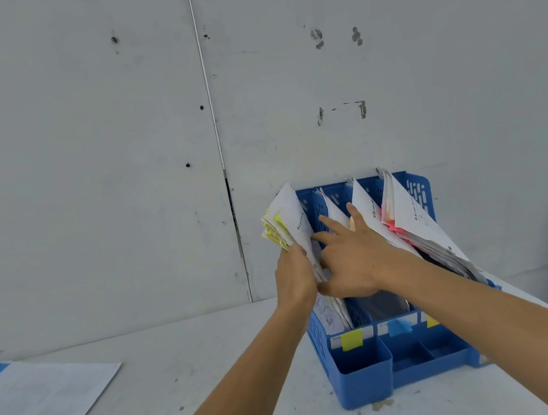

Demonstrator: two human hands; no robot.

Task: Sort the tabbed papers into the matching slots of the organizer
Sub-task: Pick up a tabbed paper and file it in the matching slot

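Both our hands work at the yellow-tabbed papers in the blue organizer's leftmost slot.
Our left hand has its grip closed on the stack's edge; our right hand, fingers spread, presses against it. Another sheet lies on the surface.

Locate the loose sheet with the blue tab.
Head view, far lower left: the blue-tabbed sheet lies flat on the table, well left of the blue organizer, clear of both hands.

Print on the papers too blurred to read
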